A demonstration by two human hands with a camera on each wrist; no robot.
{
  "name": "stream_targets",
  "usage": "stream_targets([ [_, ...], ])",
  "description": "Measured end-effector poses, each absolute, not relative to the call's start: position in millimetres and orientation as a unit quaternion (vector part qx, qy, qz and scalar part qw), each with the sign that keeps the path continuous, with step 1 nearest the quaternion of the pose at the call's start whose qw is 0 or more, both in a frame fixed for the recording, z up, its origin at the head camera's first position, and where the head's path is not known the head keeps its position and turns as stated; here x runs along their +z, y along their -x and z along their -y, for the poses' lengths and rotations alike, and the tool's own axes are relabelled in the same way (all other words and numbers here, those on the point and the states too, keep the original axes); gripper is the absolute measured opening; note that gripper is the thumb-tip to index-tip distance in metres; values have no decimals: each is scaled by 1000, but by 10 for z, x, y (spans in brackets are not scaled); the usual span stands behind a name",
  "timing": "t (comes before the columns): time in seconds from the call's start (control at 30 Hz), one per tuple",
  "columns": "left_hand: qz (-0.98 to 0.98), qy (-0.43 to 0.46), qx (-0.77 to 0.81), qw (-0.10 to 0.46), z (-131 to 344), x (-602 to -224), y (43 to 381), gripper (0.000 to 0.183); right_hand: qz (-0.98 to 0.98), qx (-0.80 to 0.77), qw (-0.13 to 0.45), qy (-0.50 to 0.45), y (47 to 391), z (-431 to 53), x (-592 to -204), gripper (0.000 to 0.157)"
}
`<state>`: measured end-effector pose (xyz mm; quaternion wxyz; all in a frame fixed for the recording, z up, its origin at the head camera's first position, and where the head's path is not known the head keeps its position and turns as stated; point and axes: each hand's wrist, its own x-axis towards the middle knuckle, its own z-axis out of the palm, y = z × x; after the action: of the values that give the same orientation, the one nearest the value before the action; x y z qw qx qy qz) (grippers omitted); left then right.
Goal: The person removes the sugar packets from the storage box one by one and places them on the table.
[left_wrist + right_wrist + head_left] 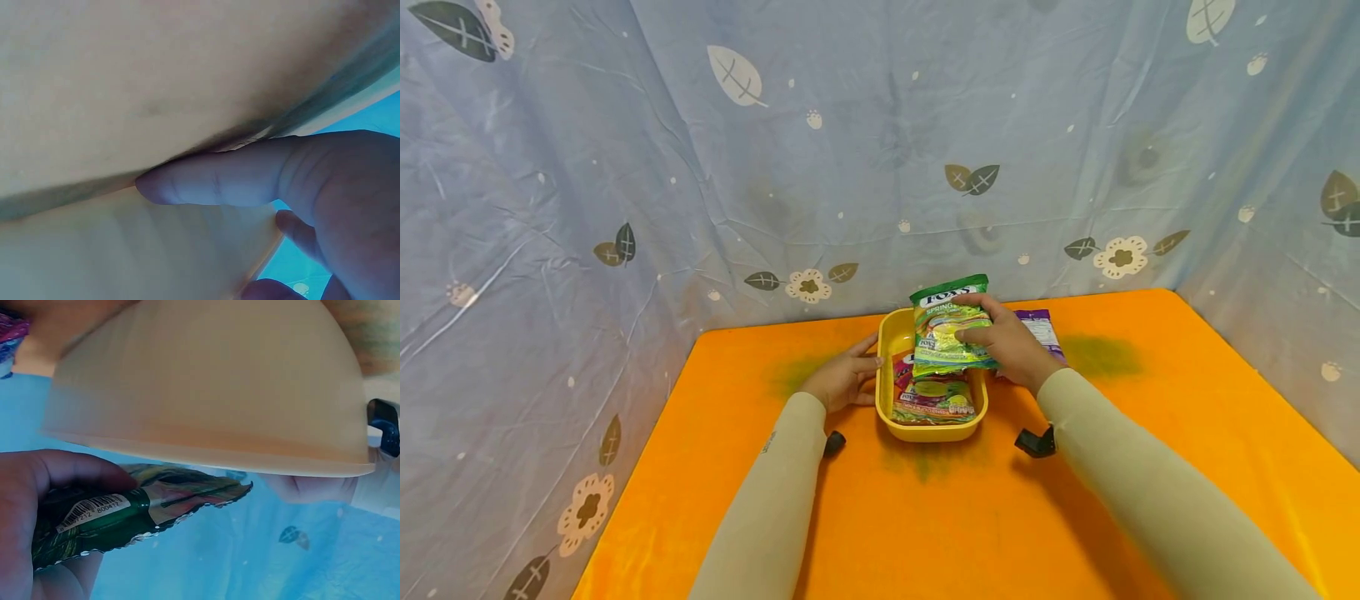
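A yellow plastic tub (931,433) stands upright on the orange tabletop. My left hand (838,382) holds its left side, the thumb at the rim; the left wrist view shows that thumb (231,178) up close. Over the tub's far right part, my right hand (1011,343) pinches a green Fox's candy packet (934,337), thumb on its front. The right wrist view shows the edge of this candy packet (125,519) with a barcode, beside the tub's rim. Red and orange candy packets (928,404) lie inside the tub, partly hidden by the green one.
A purple packet (1037,327) lies on the table just right of the tub, partly behind my right hand. Patterned curtains (880,167) close off the back and both sides. Dark greenish patches mark the orange tabletop (925,517).
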<state>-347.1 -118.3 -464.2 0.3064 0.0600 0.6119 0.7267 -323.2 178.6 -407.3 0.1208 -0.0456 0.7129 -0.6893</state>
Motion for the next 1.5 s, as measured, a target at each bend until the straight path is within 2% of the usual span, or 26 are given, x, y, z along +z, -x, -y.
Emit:
stream_targets([
  [0.5,-622,-56,720,303,1187,-4615,3458,63,-698,-712,63,55,3316,-2149,-4120,56],
  [0.8,-622,-59,718,307,1192,-4616,3445,63,-673,-734,78,52,3313,-2361,-4173,59],
  [1.13,-626,-60,717,301,1198,-4600,3453,62,-654,-750,69,68,3323,-2538,-4221,60],
  [1.5,-627,-54,716,304,1199,-4590,3443,63,-678,-730,82,25,3228,-2661,-4132,61],
])
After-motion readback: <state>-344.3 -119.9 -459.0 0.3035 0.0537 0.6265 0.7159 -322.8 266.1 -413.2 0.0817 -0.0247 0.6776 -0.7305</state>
